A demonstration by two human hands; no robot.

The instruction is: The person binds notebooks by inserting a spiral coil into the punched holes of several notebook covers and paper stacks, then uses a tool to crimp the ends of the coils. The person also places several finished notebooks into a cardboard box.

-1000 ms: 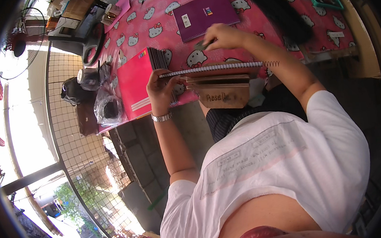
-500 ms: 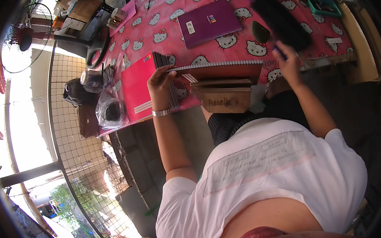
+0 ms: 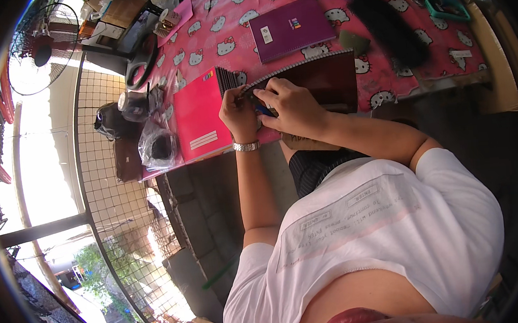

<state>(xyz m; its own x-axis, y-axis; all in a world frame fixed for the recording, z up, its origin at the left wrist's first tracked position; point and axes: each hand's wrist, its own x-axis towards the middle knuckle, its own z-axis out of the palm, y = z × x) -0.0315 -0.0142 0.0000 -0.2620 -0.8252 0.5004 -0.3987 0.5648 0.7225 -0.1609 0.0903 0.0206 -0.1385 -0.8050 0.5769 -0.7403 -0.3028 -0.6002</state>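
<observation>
A dark reddish-brown spiral notebook (image 3: 331, 78) stands tilted at the table's near edge, its coil along the top. My left hand (image 3: 239, 115) pinches the left end of that coil. Close against it, my right hand (image 3: 294, 106) is closed round a small blue-handled tool (image 3: 263, 110), whose working end is hidden by my fingers. Below the notebook, partly covered by my right forearm, is a brown wooden piece (image 3: 309, 142) with handwriting on it. Just left of my hands lies a stack of red spiral notebooks (image 3: 198, 111).
A purple spiral notebook (image 3: 292, 30) lies farther back on the pink patterned tablecloth (image 3: 227, 46). To the right are a dark green piece (image 3: 354, 42), a long black fuzzy object (image 3: 391, 32) and a green tray (image 3: 446, 8). Plastic-wrapped items (image 3: 157, 144) sit at the left edge.
My right hand has swung left with the blue-handled tool, from the notebook's right side to the coil's left end beside my left hand. The notebook has tilted, its right end higher.
</observation>
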